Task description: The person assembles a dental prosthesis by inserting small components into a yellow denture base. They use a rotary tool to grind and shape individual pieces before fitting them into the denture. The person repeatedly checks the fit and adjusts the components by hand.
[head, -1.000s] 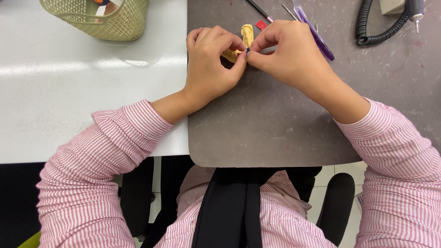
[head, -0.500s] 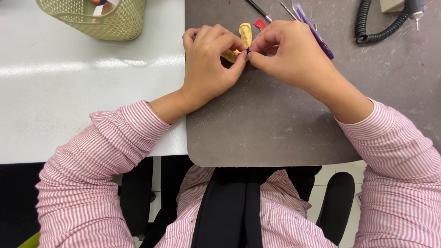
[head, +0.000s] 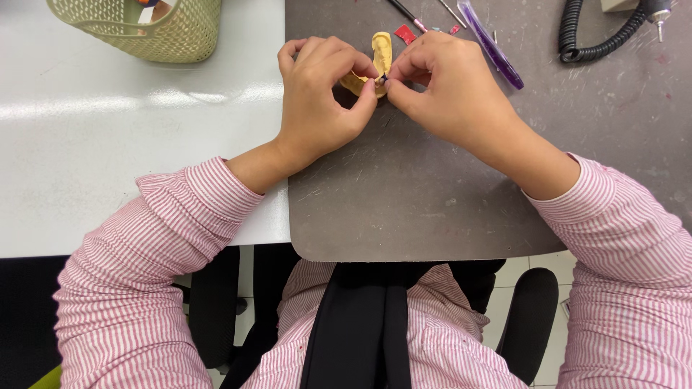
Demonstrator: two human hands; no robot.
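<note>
While both hands met at the far edge of the grey mat [head: 432, 209], the left hand [head: 317, 101] gripped the yellow cast [head: 380, 52] closed-fisted to steady it; the right hand [head: 450, 90] pinched shut at its edge, content unclear. Tools lay far right, within reach.

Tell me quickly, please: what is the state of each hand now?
Left hand: closed, holding the yellow cast model.
Right hand: closed, fingertips pinching a small part at the model; what it is cannot be told.

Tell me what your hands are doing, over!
Left hand and right hand both pinching the yellow mold. Purple tool beside right hand. Nothing blocking.
</note>
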